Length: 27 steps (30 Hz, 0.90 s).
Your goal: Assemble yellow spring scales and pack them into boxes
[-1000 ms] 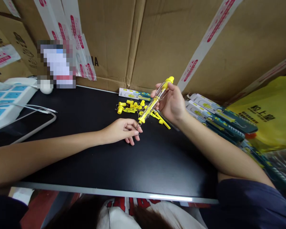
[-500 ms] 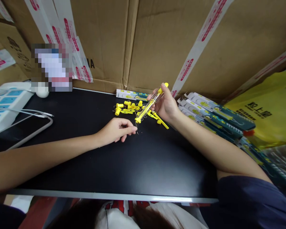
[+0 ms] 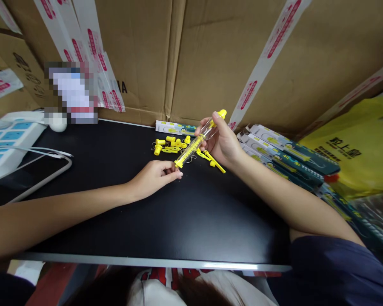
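Note:
My right hand (image 3: pixel 225 142) grips a clear tube with yellow ends (image 3: pixel 198 140), a tester-pen-like tool held slanting down to the left above the black table (image 3: pixel 178 221). My left hand (image 3: pixel 156 176) rests on the table with its fingertips pinched together right at the tube's lower yellow tip (image 3: pixel 178 163); what they pinch is too small to make out. A heap of small yellow plastic parts (image 3: pixel 174 144) lies just behind both hands.
Cardboard boxes (image 3: pixel 210 55) with printed tape wall in the back. Packaged products (image 3: pixel 287 153) are stacked at the right beside a yellow bag (image 3: pixel 357 148). A white power strip (image 3: pixel 9 136) and cables (image 3: pixel 44 170) lie at the left. The table's front edge (image 3: pixel 153 261) runs near my body.
My right hand has lowered the tube and brought its lower tip to my left fingertips. My left fingers have curled from loosely extended into a pinch at that tip.

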Tool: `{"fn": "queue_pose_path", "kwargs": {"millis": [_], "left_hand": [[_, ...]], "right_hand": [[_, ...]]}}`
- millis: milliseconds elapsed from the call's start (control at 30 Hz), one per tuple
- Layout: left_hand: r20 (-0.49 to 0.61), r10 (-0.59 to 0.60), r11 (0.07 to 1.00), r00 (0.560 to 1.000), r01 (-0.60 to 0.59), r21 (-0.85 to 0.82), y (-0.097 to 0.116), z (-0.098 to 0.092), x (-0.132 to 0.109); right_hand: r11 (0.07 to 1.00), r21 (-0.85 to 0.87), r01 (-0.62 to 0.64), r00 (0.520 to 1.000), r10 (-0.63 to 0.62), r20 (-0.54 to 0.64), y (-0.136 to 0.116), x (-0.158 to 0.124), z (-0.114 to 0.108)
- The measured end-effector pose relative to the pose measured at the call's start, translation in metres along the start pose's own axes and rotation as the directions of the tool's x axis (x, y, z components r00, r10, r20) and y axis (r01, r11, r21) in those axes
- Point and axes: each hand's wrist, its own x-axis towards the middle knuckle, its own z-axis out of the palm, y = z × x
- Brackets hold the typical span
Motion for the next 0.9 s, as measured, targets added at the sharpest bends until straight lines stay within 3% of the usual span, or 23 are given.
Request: {"fn": "queue_pose_path", "kwargs": {"millis": [100, 200, 367, 433, 533, 667, 900], "left_hand": [[0.012, 0.007, 0.997, 1.0, -0.008, 0.078, 0.002, -0.003, 0.0], [0.017, 0.051, 0.963, 0.999, -0.054, 0.262, 0.007, -0.006, 0.0], [0.158, 0.078, 0.778, 0.984, -0.159, 0.607, 0.014, -0.007, -0.004], [0.251, 0.096, 0.758, 0.963, -0.234, 0.608, 0.016, -0.005, -0.006], [0.34, 0.099, 0.829, 0.935, -0.267, 0.492, 0.019, -0.003, -0.008], [0.342, 0.09, 0.888, 0.935, -0.231, 0.398, 0.021, -0.003, -0.006], [0.363, 0.079, 0.852, 0.928, -0.252, 0.459, 0.021, -0.003, -0.006]], "right_hand": [[0.999, -0.019, 0.041, 0.996, -0.042, -0.074, 0.001, 0.008, -0.009], [0.997, -0.035, 0.071, 0.992, -0.074, -0.103, 0.003, 0.013, -0.014], [0.993, -0.1, 0.07, 0.995, -0.077, -0.066, 0.005, 0.01, -0.012], [0.992, -0.112, 0.061, 0.996, -0.068, -0.063, 0.004, 0.012, -0.013], [0.994, -0.104, 0.036, 0.995, -0.045, -0.084, 0.004, 0.017, -0.019], [0.996, -0.089, 0.006, 0.996, -0.013, -0.087, 0.006, 0.018, -0.019], [0.996, -0.091, 0.0, 1.0, 0.0, 0.01, 0.009, 0.002, -0.003]]}}
